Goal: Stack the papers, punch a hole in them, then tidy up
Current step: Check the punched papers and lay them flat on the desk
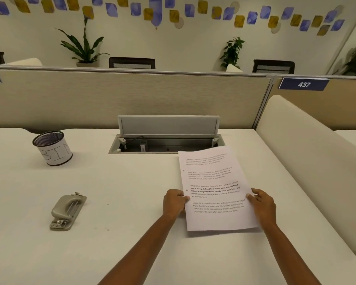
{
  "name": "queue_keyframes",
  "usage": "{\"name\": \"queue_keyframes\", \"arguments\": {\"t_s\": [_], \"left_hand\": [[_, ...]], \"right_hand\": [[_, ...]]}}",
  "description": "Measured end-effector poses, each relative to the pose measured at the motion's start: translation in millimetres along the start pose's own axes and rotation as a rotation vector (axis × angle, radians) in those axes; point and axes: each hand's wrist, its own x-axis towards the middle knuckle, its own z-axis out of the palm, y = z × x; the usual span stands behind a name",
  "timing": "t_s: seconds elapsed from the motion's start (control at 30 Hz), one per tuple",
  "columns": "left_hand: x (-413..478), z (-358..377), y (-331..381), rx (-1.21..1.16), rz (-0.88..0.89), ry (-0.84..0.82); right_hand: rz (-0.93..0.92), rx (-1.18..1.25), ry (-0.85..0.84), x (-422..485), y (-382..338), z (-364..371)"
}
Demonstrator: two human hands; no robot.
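Papers [214,188] stacked, centre-right of frame; left grip [174,202] and right grip [262,204] each pinch a side edge. Margin dots look like punched holes. Punch [67,211] lower left, specks [107,229] on desk [132,182]: tidying probably remains.

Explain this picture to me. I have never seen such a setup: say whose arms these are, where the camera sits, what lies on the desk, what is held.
No machine: a person works bare-handed, and the one camera is worn on the head, looking down. The left hand and right hand pinch the side edges of the printed papers. On the white desk, to the left, lies a grey hole punch; farther back stands a mesh cup marked BIN. Behind the papers a cable hatch stands open.
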Motion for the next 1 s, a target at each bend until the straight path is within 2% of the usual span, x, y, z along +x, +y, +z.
{"name": "queue_keyframes", "arguments": {"t_s": [0.37,0.63,1.0], "left_hand": [[7.8,23.5,6.5,0.193,0.04,0.01],[12.5,26.0,5.8,0.31,0.065,0.01],[13.2,32.7,1.3,0.51,0.108,0.06]], "right_hand": [[0.033,-0.122,0.057,12.7,8.7,-3.1],[-0.034,-0.267,0.049,12.4,8.5,-0.1],[-0.044,-0.328,0.068,18.8,11.1,1.4]]}}
